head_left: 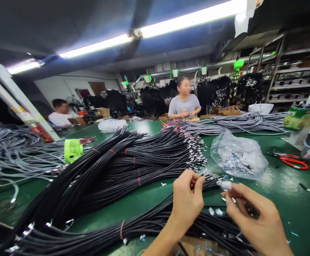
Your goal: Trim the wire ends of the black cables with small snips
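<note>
My left hand [188, 199] is closed in a pinch on the stripped end of a black cable [209, 176], just above other loose cable ends. To its right, my right hand [258, 217] has thumb and forefinger drawn together, with a white cover on the forefinger tip. Whatever lies between those fingertips is too small to make out. Beneath both hands runs a bundle of black cables [144, 222], tied with a red band. A larger pile of black cables [155, 156] lies beyond, its white-tipped ends [196, 151] pointing right.
A clear plastic bag [238, 156] of scraps sits beyond my right hand, with red-handled pliers [293, 160] farther right. Grey cables [248, 122] lie at the back and far left, near a green fan [73, 150]. Two people sit across the green table [274, 199].
</note>
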The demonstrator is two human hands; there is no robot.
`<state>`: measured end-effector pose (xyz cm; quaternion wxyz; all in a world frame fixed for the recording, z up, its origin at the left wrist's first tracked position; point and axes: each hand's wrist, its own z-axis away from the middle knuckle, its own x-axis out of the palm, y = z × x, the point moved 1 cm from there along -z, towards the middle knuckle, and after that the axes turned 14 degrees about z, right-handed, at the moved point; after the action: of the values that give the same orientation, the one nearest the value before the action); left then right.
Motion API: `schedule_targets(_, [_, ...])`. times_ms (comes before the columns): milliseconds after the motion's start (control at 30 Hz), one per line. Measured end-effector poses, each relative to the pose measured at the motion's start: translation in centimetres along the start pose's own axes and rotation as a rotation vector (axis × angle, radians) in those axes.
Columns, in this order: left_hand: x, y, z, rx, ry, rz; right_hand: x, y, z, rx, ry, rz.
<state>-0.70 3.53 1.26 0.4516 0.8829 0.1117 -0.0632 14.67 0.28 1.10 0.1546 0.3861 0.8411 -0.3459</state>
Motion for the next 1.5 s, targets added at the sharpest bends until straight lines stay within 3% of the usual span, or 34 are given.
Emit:
schedule_targets(133, [-0.3, 0.7, 0.3, 0.076, -0.046, 0.113, 0.0, 1.0, -0.7, 0.053, -0.151, 0.153])
schedule_targets(267, [-0.2, 1.0, 1.0, 0.274, 0.027, 0.056, 0.2, 0.7, -0.6, 0.09, -0.26, 0.189])
schedule_targets(367, [-0.2, 0.8, 1.1, 0.402, 0.082, -0.006, 0.3, 0.2, -0.3, 0.072, -0.283, 0.146])
schedule_targets(500, [-0.2, 0.5, 1.2, 0.5, 0.126, -0.06, 0.2, 0.1, -0.1, -0.073, -0.224, 0.136])
schedule_targets(600, [0.1, 0.5, 1.4, 0.56, 0.124, -0.072, 0.1, 0.3, -0.1, -0.103, -0.244, 0.118])
schedule_targets(700, [0.2, 0.6, 1.6, 0.576, 0.114, -0.071, 0.1, 0.3, -0.3, -0.061, -0.34, 0.055])
schedule_targets(900, [0.0, 0.8, 1.5, 0.571, 0.119, -0.078, 0.4, 0.6, -0.2, 0.016, -0.409, 0.003])
schedule_targets(1067, [0.0, 0.8, 1.4, 0.583, 0.13, -0.084, 0.2, 0.8, 0.2, 0.055, -0.312, 0.081])
schedule_targets(1333, [0.3, 0.8, 1.7, 0.608, 0.111, -0.124, -0.2, 0.0, -0.7, -0.007, -0.382, -0.039])
schedule_targets(1500, [0.2, 0.9, 1.7, 0.582, 0.11, -0.097, -0.1, -0.6, -0.9, 0.121, -0.406, -0.241])
